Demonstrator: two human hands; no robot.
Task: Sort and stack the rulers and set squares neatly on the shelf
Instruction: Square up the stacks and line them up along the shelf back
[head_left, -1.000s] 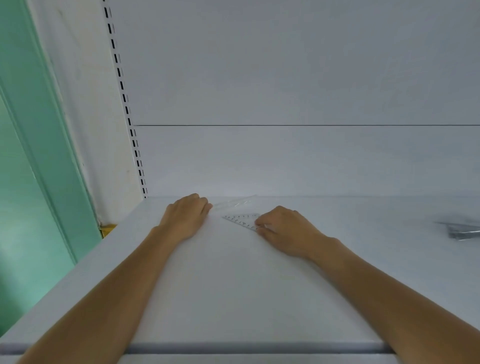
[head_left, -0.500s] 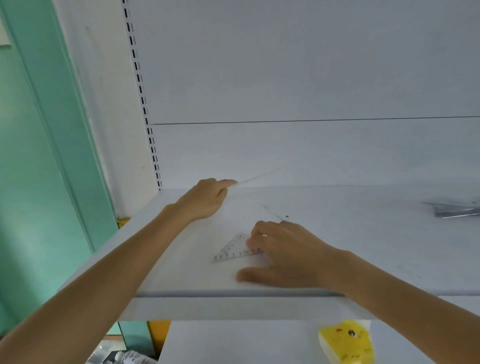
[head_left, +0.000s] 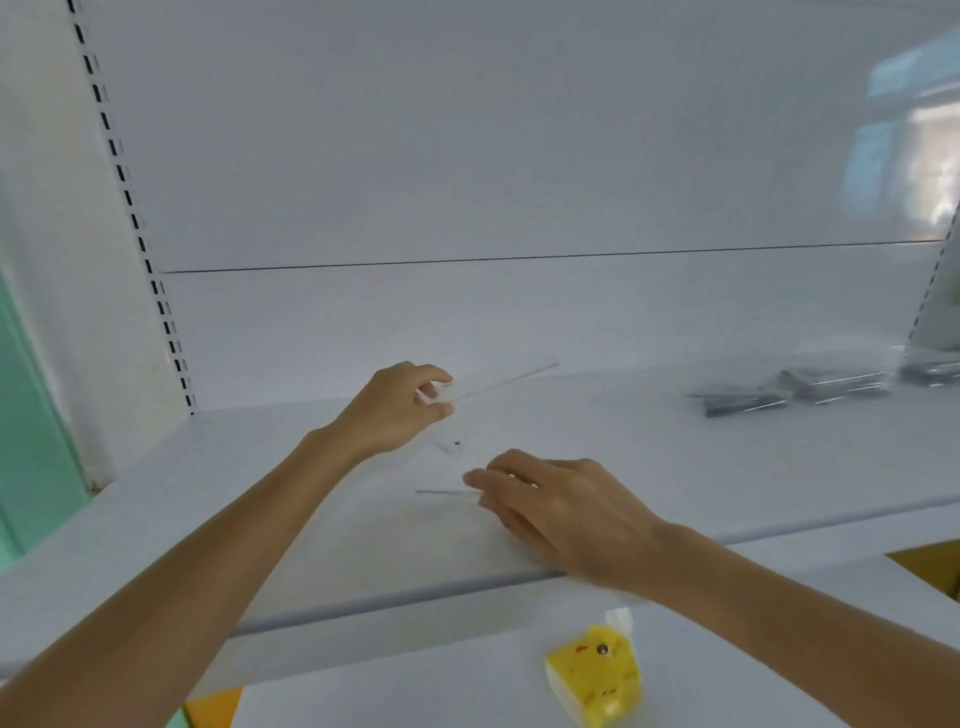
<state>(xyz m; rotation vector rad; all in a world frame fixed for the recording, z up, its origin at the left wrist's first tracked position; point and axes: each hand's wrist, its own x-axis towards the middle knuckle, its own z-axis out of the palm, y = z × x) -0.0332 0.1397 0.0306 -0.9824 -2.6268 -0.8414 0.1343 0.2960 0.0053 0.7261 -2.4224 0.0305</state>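
My left hand (head_left: 400, 410) pinches one end of a clear ruler (head_left: 498, 382), which points right and sits a little above the white shelf (head_left: 649, 457). My right hand (head_left: 561, 506) is nearer the shelf's front edge. Its fingers are closed on a clear set square (head_left: 447, 491), seen edge-on as a thin line just left of the fingertips. Both pieces are transparent and blurred. Grey stacks of rulers (head_left: 748, 400) lie far right on the shelf.
A slotted upright (head_left: 135, 228) and a green wall (head_left: 31, 415) bound the shelf on the left. A yellow packet (head_left: 595, 675) sits on the lower shelf below my right hand. More grey stacks (head_left: 930, 371) lie at the far right.
My left hand has lifted the clear ruler off the shelf. My right hand has picked up the set square, which now shows edge-on. The view has swung right.
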